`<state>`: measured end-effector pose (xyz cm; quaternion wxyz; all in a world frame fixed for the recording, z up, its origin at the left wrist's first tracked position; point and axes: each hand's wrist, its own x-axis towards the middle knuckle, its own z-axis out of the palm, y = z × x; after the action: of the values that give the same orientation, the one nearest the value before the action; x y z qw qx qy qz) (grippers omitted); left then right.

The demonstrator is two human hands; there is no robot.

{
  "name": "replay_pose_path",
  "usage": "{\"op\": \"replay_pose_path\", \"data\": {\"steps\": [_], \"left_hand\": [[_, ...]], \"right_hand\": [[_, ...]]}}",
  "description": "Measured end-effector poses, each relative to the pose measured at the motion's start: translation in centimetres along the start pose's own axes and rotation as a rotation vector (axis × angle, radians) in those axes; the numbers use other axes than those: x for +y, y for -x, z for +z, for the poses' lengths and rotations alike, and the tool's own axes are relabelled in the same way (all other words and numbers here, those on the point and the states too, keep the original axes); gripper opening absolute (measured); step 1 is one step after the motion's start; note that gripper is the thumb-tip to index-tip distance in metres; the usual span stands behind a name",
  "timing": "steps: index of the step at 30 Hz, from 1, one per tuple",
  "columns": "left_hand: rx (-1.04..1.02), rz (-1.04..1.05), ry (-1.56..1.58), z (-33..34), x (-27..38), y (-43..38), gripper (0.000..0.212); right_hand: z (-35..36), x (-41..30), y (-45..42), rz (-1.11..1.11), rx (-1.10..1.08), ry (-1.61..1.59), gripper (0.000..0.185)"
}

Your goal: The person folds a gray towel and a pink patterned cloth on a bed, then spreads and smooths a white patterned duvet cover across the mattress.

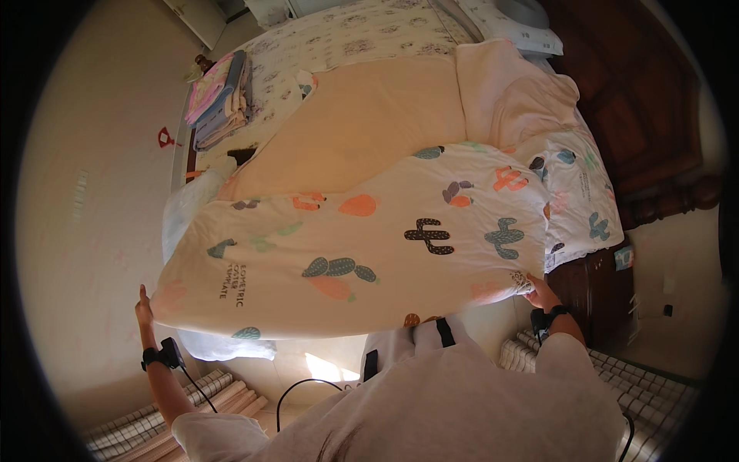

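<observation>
A white quilt with a cactus print (387, 254) stretches between my two hands in front of my body. My left hand (144, 306) grips its left corner, one finger pointing up along the edge. At the right, my right hand (541, 293) pinches the other corner, where the cloth bunches. The quilt's plain peach underside (369, 115) shows farther back, laid over the bed. Its near edge hangs above the floor by my legs. Beyond my right hand lies a pillow in a matching cactus print (583, 202), partly covered by the quilt.
A stack of folded cloths (222, 101) sits at the bed's far left on a floral sheet (358, 29). A dark wooden headboard (629, 104) rises at the right, above a brown nightstand (594, 283). Checked curtains (623, 381) hang behind me. A translucent plastic bag (190, 202) lies at left.
</observation>
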<state>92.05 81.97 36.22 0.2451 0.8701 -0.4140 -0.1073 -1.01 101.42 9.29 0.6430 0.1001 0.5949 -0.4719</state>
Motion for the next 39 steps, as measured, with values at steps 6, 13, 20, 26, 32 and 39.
{"op": "replay_pose_path", "data": {"steps": [6,13,20,26,32,39], "left_hand": [[-0.202,0.201,-0.548,3.0,-2.9,10.9,0.054],[-0.369,0.205,-0.585,4.3,4.3,16.0,0.052],[-0.444,0.178,-0.457,3.1,4.3,16.9,0.048],[-0.511,0.319,-0.207,3.4,4.7,17.8,0.038],[-0.673,0.465,-0.257,2.1,1.8,16.9,0.039],[-0.807,0.746,-0.340,2.8,-0.4,14.1,0.041]], "right_hand": [[-3.1,3.0,-4.6,0.208,0.141,0.639,0.024],[8.7,2.9,-6.7,-0.036,-0.160,1.074,0.020],[30.4,7.1,-4.0,-0.208,-0.556,1.181,0.025],[49.8,15.7,4.7,-0.283,-0.881,1.316,0.037],[64.5,28.9,12.9,-0.360,-0.820,1.238,0.053],[67.8,32.8,7.1,-0.411,-0.578,1.142,0.026]]}}
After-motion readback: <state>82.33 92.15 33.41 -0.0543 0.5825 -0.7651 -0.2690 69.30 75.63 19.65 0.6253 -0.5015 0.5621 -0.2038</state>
